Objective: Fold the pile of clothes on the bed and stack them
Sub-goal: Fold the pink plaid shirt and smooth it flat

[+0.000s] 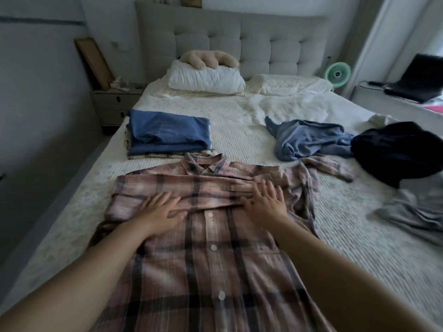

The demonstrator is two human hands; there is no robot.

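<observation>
A pink and brown plaid shirt [206, 248] lies spread, buttons up, on the bed [239, 130], its collar pointing toward the headboard. One sleeve is folded across its chest. My left hand [160, 212] lies flat, fingers straight, on the folded sleeve at the left. My right hand [266, 202] presses flat on the same sleeve at the right. A stack of folded clothes [167, 134], a blue piece on top, sits at the far left of the bed. Unfolded pieces lie at the right: a light blue garment [309, 140], a dark navy one [398, 149] and a grey one [414, 212].
Two white pillows [206, 79] and a beige plush cushion [208, 59] lie by the tufted headboard. A nightstand [115, 104] stands left of the bed. At the right are a small green fan [338, 74] and a laptop [417, 80].
</observation>
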